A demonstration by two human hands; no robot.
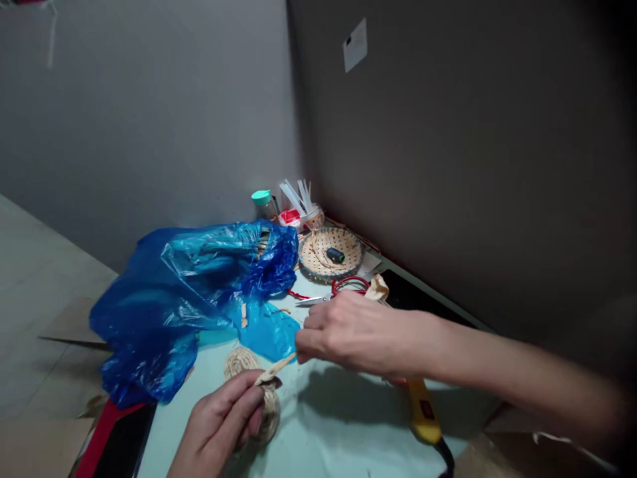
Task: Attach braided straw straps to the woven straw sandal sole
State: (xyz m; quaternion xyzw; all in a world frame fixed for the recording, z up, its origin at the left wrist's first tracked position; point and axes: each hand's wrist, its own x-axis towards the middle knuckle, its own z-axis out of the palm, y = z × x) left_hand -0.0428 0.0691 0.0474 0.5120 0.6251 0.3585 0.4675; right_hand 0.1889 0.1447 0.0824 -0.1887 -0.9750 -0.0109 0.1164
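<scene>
The label [289,216] on the tub [314,218] is red; its lettering is too small to read. The wall card [355,46] bears a dark, unreadable mark. The left hand [221,415] grips a flat, pale strip [279,367] between thumb and fingers, above the table [328,448]. The right hand [336,326] pinches the strip's far end. A coiled, cord-textured piece [242,359] sits behind the left hand; whether that hand also grips it cannot be determined. Scissors [312,301] with red handles lie beyond the right hand, near a round woven basket [318,271].
</scene>
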